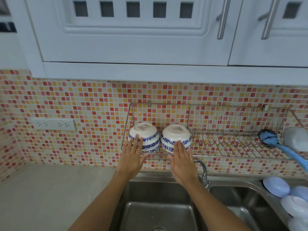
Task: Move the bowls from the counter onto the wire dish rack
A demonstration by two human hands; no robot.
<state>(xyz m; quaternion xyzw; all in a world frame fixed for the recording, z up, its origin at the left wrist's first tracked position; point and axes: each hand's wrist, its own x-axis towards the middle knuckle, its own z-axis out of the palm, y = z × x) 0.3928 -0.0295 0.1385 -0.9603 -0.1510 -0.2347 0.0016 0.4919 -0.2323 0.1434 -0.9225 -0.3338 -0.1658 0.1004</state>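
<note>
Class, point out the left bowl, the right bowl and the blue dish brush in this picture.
left bowl [146, 137]: head view, on its blue-patterned side.
right bowl [175, 136]: head view, on its upturned side.
blue dish brush [268, 136]: head view, on its head.

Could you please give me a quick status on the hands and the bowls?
Left hand open, fingertips on left bowl. Right hand open, on right bowl. Both bowls upside down on wire rack. Nothing in the way.
</note>
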